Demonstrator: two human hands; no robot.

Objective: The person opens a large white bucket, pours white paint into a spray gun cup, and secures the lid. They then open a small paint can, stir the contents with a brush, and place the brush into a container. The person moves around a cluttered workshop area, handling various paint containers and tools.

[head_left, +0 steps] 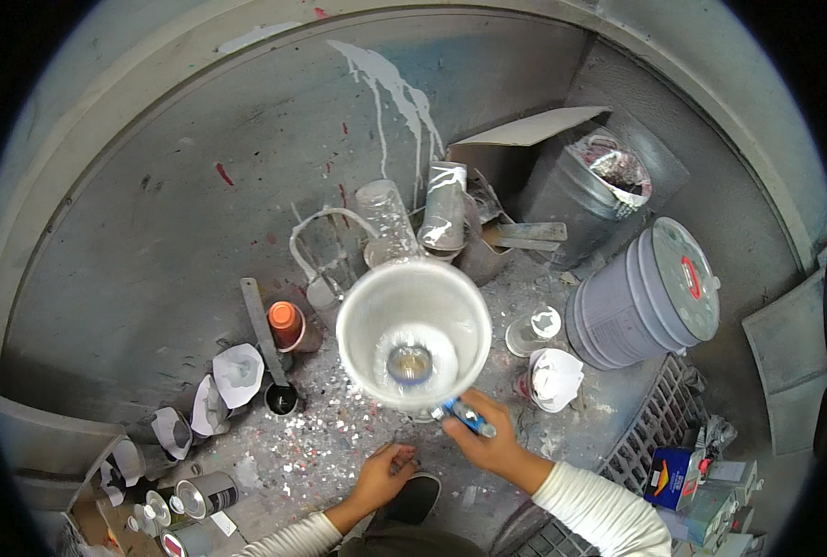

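Note:
My right hand [492, 436] is closed around a blue-and-silver tool [469, 417] that looks like a spray gun. Much of the tool is hidden by my fingers and by a large white cup [358, 320] just above it. Whether the cup is joined to the tool is hidden. The cup faces up, with a round grey-brown patch and some shine at its bottom. My left hand [386, 472] is held low, left of the tool. Its fingers are loosely bent and somewhat apart, and nothing shows in them.
Behind the cup stand clear paint-smeared beakers [386, 209]. A lidded grey pail [608, 297] and a paint-crusted drum [562, 186] are at right. An orange-capped bottle [285, 317], a dark cup with a stirring stick [284, 399] and paper strainers [238, 373] are at left. A floor grate [641, 422] lies right.

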